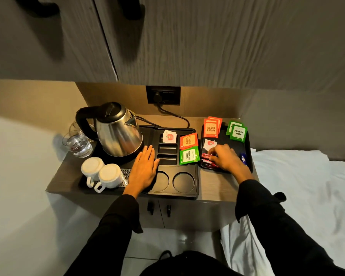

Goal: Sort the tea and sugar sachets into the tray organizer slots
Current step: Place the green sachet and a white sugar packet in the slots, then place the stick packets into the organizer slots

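Pinching at the red sugar sachets (207,160) on the right tray (249,156), the right hand (226,157) may lift several and scatter them, while the left hand (144,166) lies flat, fingers together, on the organizer (187,193).

My flat left hand (144,168) lies just beside the two empty narrow slots (167,154) of the black plastic organizer tray (187,193), both open from above. The steel electric kettle (119,134) blocks the left approach. Orange and green sachets (189,149) crowd the slots' right edge.
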